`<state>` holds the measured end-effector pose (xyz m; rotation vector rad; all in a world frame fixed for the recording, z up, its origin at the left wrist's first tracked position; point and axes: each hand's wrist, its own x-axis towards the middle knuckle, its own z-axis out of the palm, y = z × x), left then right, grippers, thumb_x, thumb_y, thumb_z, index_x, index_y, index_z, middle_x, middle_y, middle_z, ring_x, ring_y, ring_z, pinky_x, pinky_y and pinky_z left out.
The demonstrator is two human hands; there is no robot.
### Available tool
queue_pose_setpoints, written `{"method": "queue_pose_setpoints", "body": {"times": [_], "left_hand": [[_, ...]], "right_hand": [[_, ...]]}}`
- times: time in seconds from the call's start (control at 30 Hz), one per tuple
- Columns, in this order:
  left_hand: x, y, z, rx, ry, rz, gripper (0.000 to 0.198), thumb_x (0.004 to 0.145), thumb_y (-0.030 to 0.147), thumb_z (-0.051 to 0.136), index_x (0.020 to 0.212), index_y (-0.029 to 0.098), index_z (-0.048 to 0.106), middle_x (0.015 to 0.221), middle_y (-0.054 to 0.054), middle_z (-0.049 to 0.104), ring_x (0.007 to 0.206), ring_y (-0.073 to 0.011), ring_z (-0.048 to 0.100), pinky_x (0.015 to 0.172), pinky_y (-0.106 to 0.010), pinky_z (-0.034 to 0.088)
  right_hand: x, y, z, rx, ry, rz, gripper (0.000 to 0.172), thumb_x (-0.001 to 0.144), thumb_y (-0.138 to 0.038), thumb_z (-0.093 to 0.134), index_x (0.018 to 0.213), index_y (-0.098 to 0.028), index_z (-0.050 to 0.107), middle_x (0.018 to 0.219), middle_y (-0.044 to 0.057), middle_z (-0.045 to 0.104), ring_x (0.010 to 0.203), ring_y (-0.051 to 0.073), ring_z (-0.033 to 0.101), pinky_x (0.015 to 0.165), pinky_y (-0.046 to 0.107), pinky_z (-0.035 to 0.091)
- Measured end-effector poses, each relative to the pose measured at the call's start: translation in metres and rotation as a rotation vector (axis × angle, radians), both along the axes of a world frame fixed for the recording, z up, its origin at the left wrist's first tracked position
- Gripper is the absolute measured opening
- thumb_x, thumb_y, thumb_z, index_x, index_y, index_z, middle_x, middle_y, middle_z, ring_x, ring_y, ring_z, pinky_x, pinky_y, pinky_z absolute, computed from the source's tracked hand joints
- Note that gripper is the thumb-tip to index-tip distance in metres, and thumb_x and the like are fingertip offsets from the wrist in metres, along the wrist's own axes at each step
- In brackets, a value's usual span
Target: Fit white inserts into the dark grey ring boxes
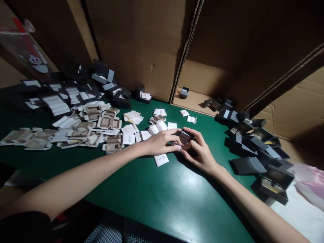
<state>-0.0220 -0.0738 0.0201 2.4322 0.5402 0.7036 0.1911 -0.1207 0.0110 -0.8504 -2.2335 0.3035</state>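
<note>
Center frame, right hand [202,154] grips dark box [185,136], left hand [160,143] pinches white piece [177,146], likely mid-fitting; next needs steady box.

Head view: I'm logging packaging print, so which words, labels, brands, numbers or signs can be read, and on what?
No text is readable.
White card below the left hand: print, too small and blurred.
Card further left: print, too blurred.
Dark box at the right hand: no discernible lettering.
Cartoon figure, upper left: no readable words.
</note>
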Motion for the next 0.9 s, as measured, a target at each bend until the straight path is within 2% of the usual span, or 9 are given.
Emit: {"method": "queue_pose_setpoints", "body": {"times": [0.13, 0.3, 0.47, 0.73, 0.9], "left_hand": [[0.001, -0.002, 0.000, -0.045, -0.007, 0.024, 0.010, 0.087, 0.024, 0.056, 0.088, 0.017, 0.064, 0.117, -0.009, 0.053, 0.110, -0.0222, 0.053, 0.091, -0.035, 0.043], [0.004, -0.005, 0.001, -0.081, -0.021, 0.041, 0.005, 0.086, 0.019, 0.055, 0.084, 0.017, 0.060, 0.114, -0.010, 0.053, 0.116, -0.0241, 0.050, 0.093, -0.037, 0.042], [0.004, -0.003, 0.004, -0.123, -0.054, 0.047, 0.004, 0.083, 0.019, 0.058, 0.083, 0.017, 0.055, 0.105, -0.009, 0.058, 0.104, -0.0219, 0.056, 0.087, -0.036, 0.045], [-0.002, 0.007, 0.006, -0.179, -0.045, -0.009, 0.010, 0.077, 0.013, 0.058, 0.086, 0.015, 0.062, 0.126, -0.012, 0.054, 0.112, -0.0213, 0.056, 0.091, -0.036, 0.045], [-0.004, 0.004, 0.010, -0.197, -0.030, 0.000, 0.012, 0.078, 0.013, 0.058, 0.088, 0.016, 0.064, 0.129, -0.011, 0.051, 0.118, -0.0216, 0.052, 0.096, -0.036, 0.044]], "right_hand": [[-0.001, 0.000, 0.000, -0.011, 0.008, -0.005, 0.006, 0.085, -0.020, 0.059, 0.088, -0.020, 0.053, 0.140, 0.013, 0.035, 0.128, 0.029, 0.040, 0.101, 0.048, 0.043], [-0.003, -0.002, 0.001, -0.011, 0.024, -0.026, 0.007, 0.084, -0.018, 0.059, 0.086, -0.019, 0.052, 0.138, 0.014, 0.035, 0.127, 0.029, 0.041, 0.100, 0.048, 0.044], [-0.004, -0.004, -0.001, -0.002, 0.034, -0.034, 0.009, 0.083, -0.017, 0.058, 0.082, -0.020, 0.050, 0.139, 0.014, 0.034, 0.128, 0.030, 0.040, 0.098, 0.048, 0.046], [-0.002, -0.003, 0.000, -0.014, 0.052, -0.026, 0.005, 0.084, -0.020, 0.059, 0.082, -0.019, 0.053, 0.140, 0.013, 0.035, 0.128, 0.030, 0.040, 0.101, 0.049, 0.043], [0.005, 0.001, 0.004, -0.114, 0.116, 0.084, 0.003, 0.085, -0.019, 0.057, 0.083, -0.019, 0.058, 0.141, 0.011, 0.036, 0.124, 0.029, 0.045, 0.096, 0.046, 0.047]]}}
